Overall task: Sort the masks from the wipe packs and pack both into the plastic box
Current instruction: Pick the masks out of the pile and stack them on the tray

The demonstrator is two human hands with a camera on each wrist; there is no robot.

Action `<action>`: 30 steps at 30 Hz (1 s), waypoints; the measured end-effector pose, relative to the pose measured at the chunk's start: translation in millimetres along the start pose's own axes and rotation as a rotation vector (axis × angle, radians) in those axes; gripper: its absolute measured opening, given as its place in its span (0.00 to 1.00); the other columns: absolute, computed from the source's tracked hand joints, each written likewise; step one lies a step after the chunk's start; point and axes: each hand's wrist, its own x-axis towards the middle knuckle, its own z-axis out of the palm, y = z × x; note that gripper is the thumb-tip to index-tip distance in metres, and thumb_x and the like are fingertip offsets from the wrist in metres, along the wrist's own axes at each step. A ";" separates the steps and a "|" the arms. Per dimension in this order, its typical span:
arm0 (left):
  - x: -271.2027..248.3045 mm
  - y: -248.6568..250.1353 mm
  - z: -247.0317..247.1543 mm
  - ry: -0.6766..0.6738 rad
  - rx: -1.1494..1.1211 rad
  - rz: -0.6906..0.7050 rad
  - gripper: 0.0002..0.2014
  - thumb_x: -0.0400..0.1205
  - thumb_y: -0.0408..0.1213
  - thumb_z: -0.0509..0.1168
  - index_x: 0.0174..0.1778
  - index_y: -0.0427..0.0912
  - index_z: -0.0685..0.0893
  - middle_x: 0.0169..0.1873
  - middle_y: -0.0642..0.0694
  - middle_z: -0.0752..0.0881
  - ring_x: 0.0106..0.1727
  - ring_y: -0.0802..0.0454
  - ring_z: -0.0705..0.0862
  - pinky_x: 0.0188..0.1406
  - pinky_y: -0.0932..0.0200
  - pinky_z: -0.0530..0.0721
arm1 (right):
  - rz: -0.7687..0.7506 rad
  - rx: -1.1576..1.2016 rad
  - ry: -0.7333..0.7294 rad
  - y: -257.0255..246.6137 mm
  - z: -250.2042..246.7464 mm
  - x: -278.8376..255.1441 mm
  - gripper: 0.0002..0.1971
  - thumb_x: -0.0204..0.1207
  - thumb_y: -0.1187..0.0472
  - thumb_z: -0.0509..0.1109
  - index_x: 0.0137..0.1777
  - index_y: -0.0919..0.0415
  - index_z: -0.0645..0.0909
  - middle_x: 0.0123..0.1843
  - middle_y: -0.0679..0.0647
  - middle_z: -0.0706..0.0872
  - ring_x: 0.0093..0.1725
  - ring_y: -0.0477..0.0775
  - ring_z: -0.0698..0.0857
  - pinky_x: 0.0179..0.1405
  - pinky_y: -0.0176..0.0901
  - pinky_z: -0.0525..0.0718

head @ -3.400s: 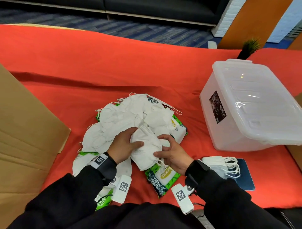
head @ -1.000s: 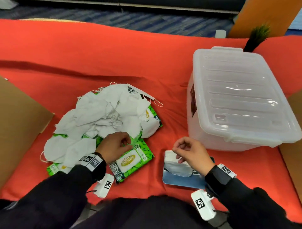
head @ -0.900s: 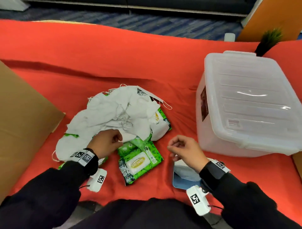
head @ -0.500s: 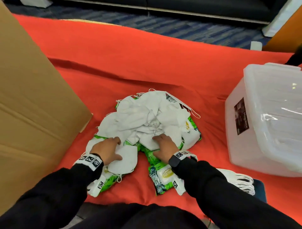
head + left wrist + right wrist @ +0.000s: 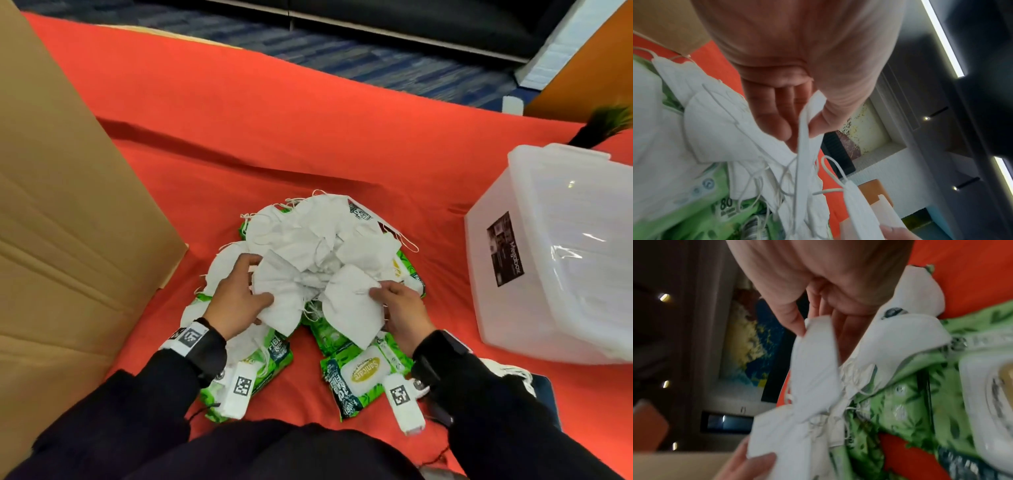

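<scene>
A heap of white masks (image 5: 322, 236) lies on green wipe packs (image 5: 359, 377) on the red cloth. My left hand (image 5: 236, 298) pinches one folded white mask (image 5: 281, 294) lifted off the near side of the heap, its edge between thumb and fingers (image 5: 803, 123). My right hand (image 5: 397, 308) pinches a second white mask (image 5: 352, 305) beside it, its corner under the thumb (image 5: 813, 344). The ear loops of the two masks tangle between them. The plastic box (image 5: 555, 253) stands at the right with its lid on.
A large cardboard sheet (image 5: 68, 219) leans at the left. A stack of sorted masks (image 5: 510, 373) on a blue pad (image 5: 544, 390) shows behind my right forearm. The red cloth (image 5: 308, 137) stretches away beyond the heap.
Both hands were pressing on the near edge of the heap. Each has now lifted a mask off it, and the two masks hang joined by tangled loops.
</scene>
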 end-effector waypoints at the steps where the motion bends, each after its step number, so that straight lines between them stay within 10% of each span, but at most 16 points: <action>1: 2.3 -0.3 1.7 0.008 -0.048 -0.012 0.27 0.76 0.26 0.72 0.66 0.52 0.73 0.48 0.51 0.88 0.43 0.45 0.89 0.24 0.51 0.88 | 0.069 0.072 -0.027 -0.6 -0.1 -4.4 0.05 0.81 0.71 0.69 0.48 0.61 0.82 0.47 0.62 0.90 0.41 0.61 0.88 0.34 0.48 0.88; 5: 6.7 4.0 3.7 0.122 -0.242 -0.043 0.22 0.71 0.36 0.74 0.58 0.59 0.79 0.51 0.52 0.90 0.53 0.46 0.90 0.46 0.37 0.91 | 0.156 0.289 -0.054 7.5 2.9 -15.6 0.16 0.78 0.83 0.63 0.59 0.66 0.79 0.59 0.67 0.90 0.53 0.66 0.91 0.40 0.56 0.93; 8: 9.1 15.7 9.1 0.152 -0.548 -0.046 0.24 0.77 0.21 0.70 0.60 0.54 0.83 0.55 0.48 0.92 0.55 0.44 0.91 0.45 0.46 0.90 | 0.177 0.388 -0.060 13.7 7.1 -19.8 0.22 0.77 0.81 0.67 0.69 0.65 0.80 0.65 0.64 0.90 0.65 0.67 0.88 0.49 0.60 0.93; 11: 6.3 29.8 21.7 0.053 -0.843 -0.137 0.22 0.80 0.20 0.68 0.67 0.44 0.82 0.58 0.44 0.92 0.54 0.44 0.92 0.46 0.47 0.91 | 0.187 0.408 0.010 18.6 13.7 -20.6 0.19 0.80 0.70 0.72 0.71 0.63 0.81 0.62 0.60 0.92 0.61 0.61 0.89 0.61 0.62 0.87; 13: 2.4 29.7 36.8 -0.004 -0.946 -0.249 0.18 0.81 0.23 0.69 0.65 0.43 0.84 0.57 0.44 0.93 0.55 0.44 0.92 0.46 0.48 0.92 | 0.176 0.397 0.035 20.6 19.3 -21.2 0.20 0.80 0.68 0.73 0.72 0.62 0.81 0.60 0.58 0.92 0.54 0.60 0.90 0.52 0.57 0.89; 16: -9.6 25.1 66.5 0.005 -0.844 -0.295 0.17 0.77 0.26 0.75 0.61 0.44 0.88 0.53 0.46 0.94 0.56 0.45 0.91 0.46 0.54 0.86 | 0.184 0.470 -0.033 20.6 28.6 -25.6 0.20 0.80 0.75 0.69 0.70 0.60 0.81 0.61 0.60 0.91 0.51 0.64 0.91 0.38 0.51 0.92; 25: -9.0 9.8 82.7 -0.052 -0.755 -0.221 0.37 0.71 0.16 0.76 0.69 0.55 0.75 0.63 0.47 0.86 0.59 0.48 0.87 0.38 0.53 0.88 | 0.159 0.337 -0.294 21.9 26.8 -42.9 0.25 0.77 0.70 0.69 0.75 0.61 0.79 0.70 0.69 0.85 0.70 0.80 0.81 0.75 0.78 0.73; 30: -7.3 3.6 78.7 -0.199 -0.447 0.015 0.48 0.65 0.25 0.84 0.75 0.64 0.72 0.66 0.55 0.83 0.65 0.56 0.84 0.58 0.53 0.88 | 0.072 0.175 -0.178 18.3 24.5 -47.1 0.19 0.81 0.68 0.73 0.71 0.66 0.81 0.63 0.63 0.91 0.61 0.67 0.90 0.58 0.65 0.90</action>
